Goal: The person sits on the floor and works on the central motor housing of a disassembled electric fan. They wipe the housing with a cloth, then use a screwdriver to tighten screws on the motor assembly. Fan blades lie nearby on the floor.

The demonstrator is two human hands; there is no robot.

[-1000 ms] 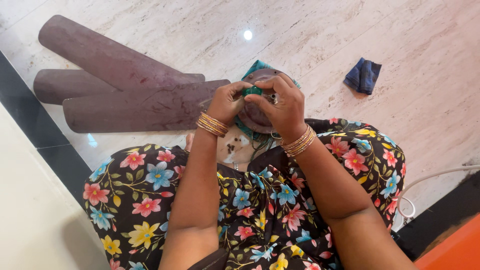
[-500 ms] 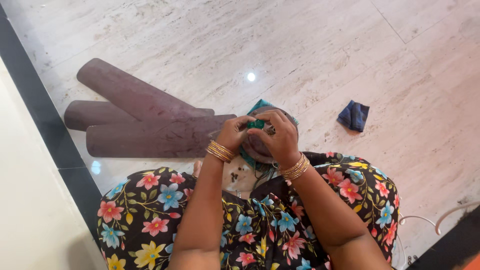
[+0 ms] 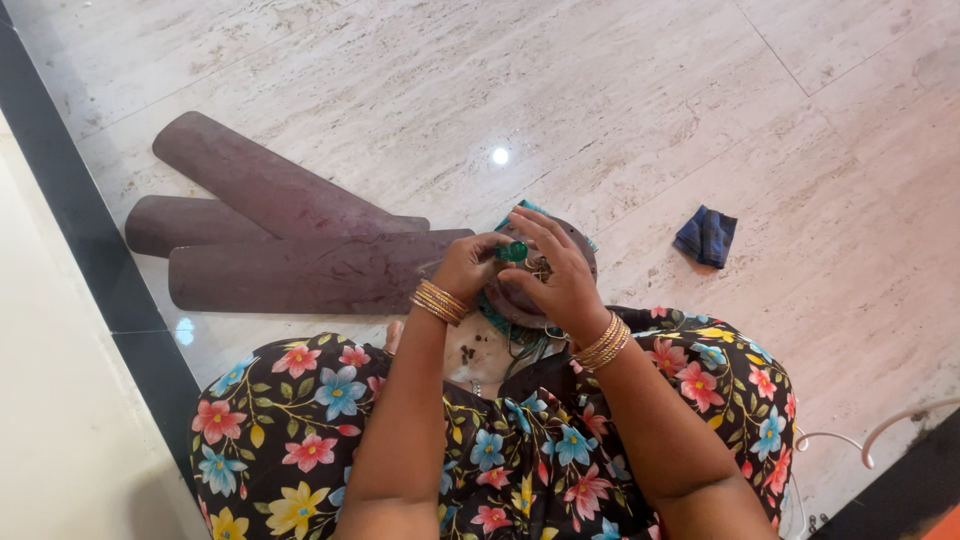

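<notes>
Together, left hand (image 3: 468,268) and right hand (image 3: 556,275) pinch green piece (image 3: 514,252).

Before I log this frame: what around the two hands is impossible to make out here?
- Head view: the small green object between both hands is too small to identify; fingers of the left hand and right hand cover most of it.
- The round brown piece underneath is mostly hidden by the right hand.
- The teal cloth shows only as slivers.
- The dark blue folded cloth on the floor is too small for detail.
</notes>
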